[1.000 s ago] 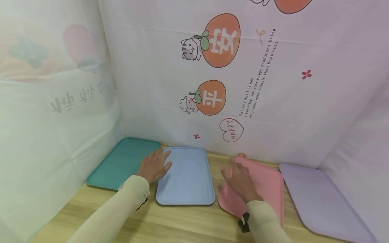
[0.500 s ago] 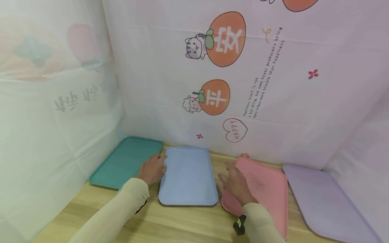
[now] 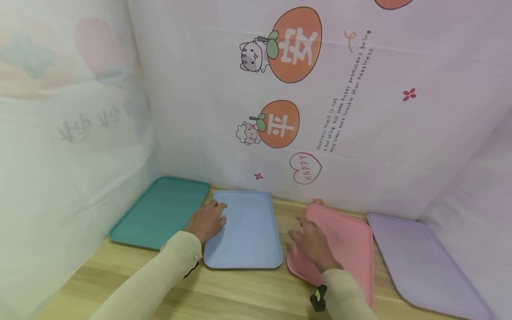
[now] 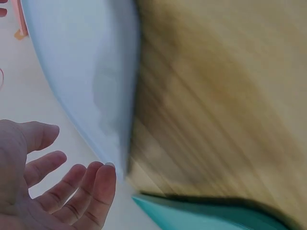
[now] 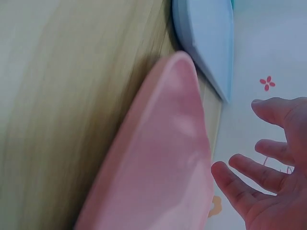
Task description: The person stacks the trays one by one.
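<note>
Over the left edge of the light blue tray (image 3: 248,235) hovers my left hand (image 3: 206,221), its fingers loosely bent and holding nothing. The left wrist view shows the same hand (image 4: 62,191) with its fingers apart, near a corner of that tray. My right hand (image 3: 314,242) is above the left side of the pink tray (image 3: 352,240), also holding nothing. In the right wrist view its fingers (image 5: 235,184) are spread, off to the side of the pink tray. Neither hand visibly touches a tray.
A teal tray (image 3: 160,213) lies at the far left and a lilac tray (image 3: 428,262) at the far right. All rest on a wooden table (image 3: 224,293). White printed cloth (image 3: 200,111) walls off the back and both sides.
The left hand has shifted slightly right over the blue tray's edge, and its fingers are less spread than a second ago. The right hand has moved little. The trays stay put while the view shifts slightly.
</note>
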### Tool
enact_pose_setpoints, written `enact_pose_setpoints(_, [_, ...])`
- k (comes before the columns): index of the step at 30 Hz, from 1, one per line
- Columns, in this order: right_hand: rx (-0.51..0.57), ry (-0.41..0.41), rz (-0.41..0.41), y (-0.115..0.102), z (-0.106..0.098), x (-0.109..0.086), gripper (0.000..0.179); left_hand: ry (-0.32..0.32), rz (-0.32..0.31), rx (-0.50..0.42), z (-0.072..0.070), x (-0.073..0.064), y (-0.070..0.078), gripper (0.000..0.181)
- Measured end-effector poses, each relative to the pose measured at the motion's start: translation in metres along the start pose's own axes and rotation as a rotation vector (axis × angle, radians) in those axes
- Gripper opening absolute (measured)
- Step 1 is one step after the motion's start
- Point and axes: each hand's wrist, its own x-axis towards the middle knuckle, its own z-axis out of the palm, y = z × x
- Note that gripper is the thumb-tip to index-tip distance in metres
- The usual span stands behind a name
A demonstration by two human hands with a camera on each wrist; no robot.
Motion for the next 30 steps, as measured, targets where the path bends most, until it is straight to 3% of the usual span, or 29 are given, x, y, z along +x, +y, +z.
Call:
enact_pose_setpoints(6, [-0.034, 0.027, -0.012, 0.01, -0.008, -0.004, 0.053, 0.023, 0.054, 0.014, 0.008, 0.009, 0.022, 0.032])
enact_pose_setpoints(15, [-0.081, 0.055, -0.025, 0.021, -0.018, -0.01, 0.041, -0.035, 0.087, -0.007, 0.022, 0.017, 0.052, 0.03])
enact_pose_setpoints(20, [-0.09, 0.058, -0.004, 0.031, -0.027, -0.015, 0.039, -0.065, 0.12, -0.013, 0.031, 0.02, 0.074, 0.03])
enact_pose_setpoints(30, [-0.111, 0.073, 0.043, 0.053, -0.046, -0.023, 0.036, -0.061, 0.195, -0.033, 0.039, 0.026, 0.111, 0.027])
